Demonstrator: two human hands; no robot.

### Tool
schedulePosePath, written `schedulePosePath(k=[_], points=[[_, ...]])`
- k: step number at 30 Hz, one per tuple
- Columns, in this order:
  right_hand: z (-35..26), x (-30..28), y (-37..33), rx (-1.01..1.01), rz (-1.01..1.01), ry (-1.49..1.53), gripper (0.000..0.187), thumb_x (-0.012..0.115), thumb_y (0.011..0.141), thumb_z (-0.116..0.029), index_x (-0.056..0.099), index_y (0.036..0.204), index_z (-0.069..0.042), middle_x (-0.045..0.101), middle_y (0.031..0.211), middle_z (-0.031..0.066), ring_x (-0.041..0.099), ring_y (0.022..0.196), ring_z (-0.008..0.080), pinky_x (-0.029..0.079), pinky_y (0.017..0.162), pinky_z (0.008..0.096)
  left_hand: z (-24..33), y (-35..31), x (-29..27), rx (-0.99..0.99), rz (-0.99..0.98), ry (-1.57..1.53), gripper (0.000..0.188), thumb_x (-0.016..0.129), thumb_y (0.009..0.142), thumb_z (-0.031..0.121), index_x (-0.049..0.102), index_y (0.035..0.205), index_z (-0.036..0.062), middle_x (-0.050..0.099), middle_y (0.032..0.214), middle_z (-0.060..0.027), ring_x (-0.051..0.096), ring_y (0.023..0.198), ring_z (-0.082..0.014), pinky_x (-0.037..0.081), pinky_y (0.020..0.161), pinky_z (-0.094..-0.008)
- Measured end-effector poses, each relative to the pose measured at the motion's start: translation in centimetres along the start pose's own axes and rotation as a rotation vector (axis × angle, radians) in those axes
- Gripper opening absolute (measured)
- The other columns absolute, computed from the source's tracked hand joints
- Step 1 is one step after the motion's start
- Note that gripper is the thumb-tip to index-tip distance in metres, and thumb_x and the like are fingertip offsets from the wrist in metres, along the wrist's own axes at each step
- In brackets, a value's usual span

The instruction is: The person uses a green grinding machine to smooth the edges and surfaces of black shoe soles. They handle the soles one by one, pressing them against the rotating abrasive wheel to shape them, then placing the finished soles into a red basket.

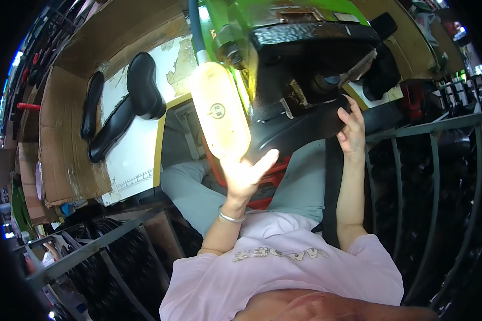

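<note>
A long black shoe sole (300,130) lies crosswise beneath the dark head of a green machine (310,51). My right hand (352,127) grips its right end, with the fingers curled round the edge. Close to its left end is my left hand (246,174), thumb stretched out and apart from the fingers. Those fingers are washed out by glare and partly covered by a yellow lamp (220,112); whether they touch the sole I cannot make out.
On a white board (134,152) at left lie several black shoe soles (143,83), with a cardboard sheet (72,139) standing around them. Metal rack rails (428,130) flank me on both sides, with dark items behind. Something red (262,203) sits between my knees.
</note>
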State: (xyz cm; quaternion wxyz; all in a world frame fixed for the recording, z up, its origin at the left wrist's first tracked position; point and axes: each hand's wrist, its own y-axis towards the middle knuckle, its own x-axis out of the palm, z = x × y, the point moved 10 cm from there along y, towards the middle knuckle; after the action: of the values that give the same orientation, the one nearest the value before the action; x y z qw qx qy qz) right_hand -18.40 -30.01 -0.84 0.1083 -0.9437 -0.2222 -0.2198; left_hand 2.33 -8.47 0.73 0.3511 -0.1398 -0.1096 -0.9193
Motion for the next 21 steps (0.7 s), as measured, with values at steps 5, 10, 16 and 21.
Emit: schedulePosePath(k=[5,10,16,21], points=[[0.6,3.0,-1.0,-0.014,-0.034,0.003,0.044,0.065,0.086,-0.001,0.05,0.127,-0.004,0.062,0.103,0.0059,0.06,0.066,0.0043,0.033,0.033,0.0138,1.3,-0.5,-3.0,-0.039,0.046,-0.064,0.046,0.074,0.072,-0.006,0.058,0.115,-0.0051,0.065,0.106,-0.0097,0.063,0.095,-0.0169,0.05,0.086,-0.0295],[1.7,4.5,-2.4,-0.053,0.005,-0.05,0.049,0.07,0.082,0.0,0.05,0.127,-0.004,0.053,0.119,0.0066,0.055,0.071,0.0035,0.032,0.034,0.0142,1.1,-1.6,-5.9,-0.214,0.114,-0.263,0.041,0.076,0.071,-0.006,0.058,0.107,-0.0021,0.065,0.103,-0.0078,0.062,0.092,-0.0135,0.049,0.085,-0.0269],[1.2,6.2,-3.7,-0.102,0.046,-0.067,0.046,0.072,0.081,0.001,0.052,0.122,-0.005,0.05,0.119,0.0069,0.055,0.073,0.0043,0.034,0.035,0.0135,0.1,-2.4,-7.6,-0.227,0.134,-0.339,0.039,0.074,0.072,-0.005,0.057,0.107,-0.0014,0.065,0.1,-0.0068,0.062,0.09,-0.0136,0.051,0.083,-0.027],[2.7,8.3,-3.6,-0.081,-0.004,-0.041,0.048,0.072,0.078,0.007,0.052,0.121,-0.005,0.054,0.11,0.0063,0.057,0.072,0.0051,0.035,0.035,0.0138,-1.9,-4.6,-10.8,-0.236,0.139,-0.307,0.058,0.071,0.073,0.001,0.05,0.126,-0.005,0.063,0.114,-0.0142,0.065,0.101,-0.0242,0.057,0.086,-0.0379]])
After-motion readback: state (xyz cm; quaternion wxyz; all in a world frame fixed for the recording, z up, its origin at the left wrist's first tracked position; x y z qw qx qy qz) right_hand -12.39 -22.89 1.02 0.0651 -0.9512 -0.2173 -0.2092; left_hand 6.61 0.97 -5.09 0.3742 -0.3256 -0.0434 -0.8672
